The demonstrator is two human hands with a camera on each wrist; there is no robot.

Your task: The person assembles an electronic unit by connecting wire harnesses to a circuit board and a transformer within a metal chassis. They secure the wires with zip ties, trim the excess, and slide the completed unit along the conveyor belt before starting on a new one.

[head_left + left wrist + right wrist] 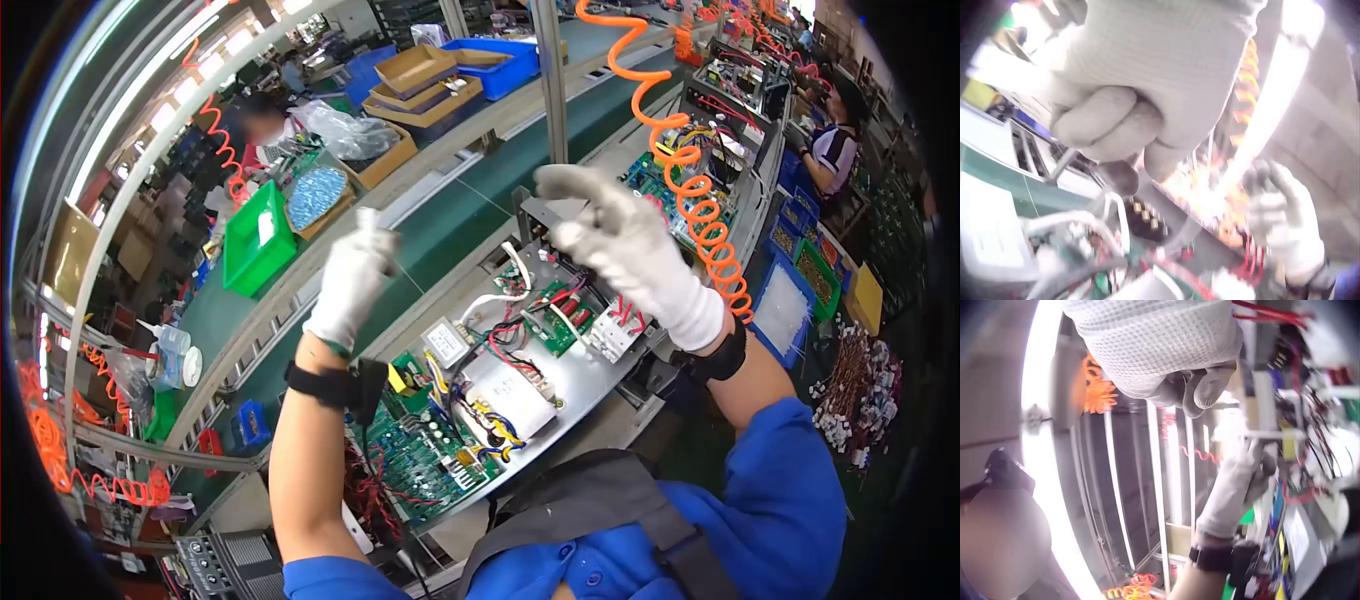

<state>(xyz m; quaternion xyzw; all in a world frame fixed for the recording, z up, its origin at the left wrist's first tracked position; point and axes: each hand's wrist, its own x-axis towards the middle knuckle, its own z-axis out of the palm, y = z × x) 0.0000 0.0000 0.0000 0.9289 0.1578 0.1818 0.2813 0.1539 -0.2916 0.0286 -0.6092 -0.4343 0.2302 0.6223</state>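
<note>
No text, label or number is legible in any view.

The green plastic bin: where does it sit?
In the head view, the green plastic bin sits on the conveyor at upper left, beside the raised left hand.

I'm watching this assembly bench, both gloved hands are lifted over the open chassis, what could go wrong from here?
The left hand pinches something thin that is hard to make out; it could slip and drop among the chassis's loose wires. The raised right hand is close to the orange coiled hose and might snag it.
</note>
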